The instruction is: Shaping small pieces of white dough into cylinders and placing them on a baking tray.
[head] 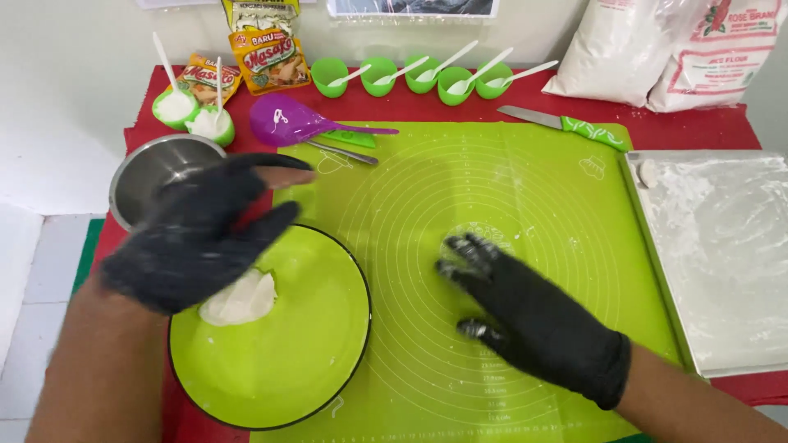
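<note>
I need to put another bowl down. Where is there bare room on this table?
Bare mat lies between the knife and the right hand, and below the hand. Crowded: the back row of green cups, and the left side with plate and steel bowl.

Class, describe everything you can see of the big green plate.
The green plate is round, lime coloured with a thin dark rim, smooth like plastic or melamine. It lies flat at the front left, overlapping the green mat. A white dough lump rests on it; white smears show. The gloved left hand hovers above its upper edge.
</note>
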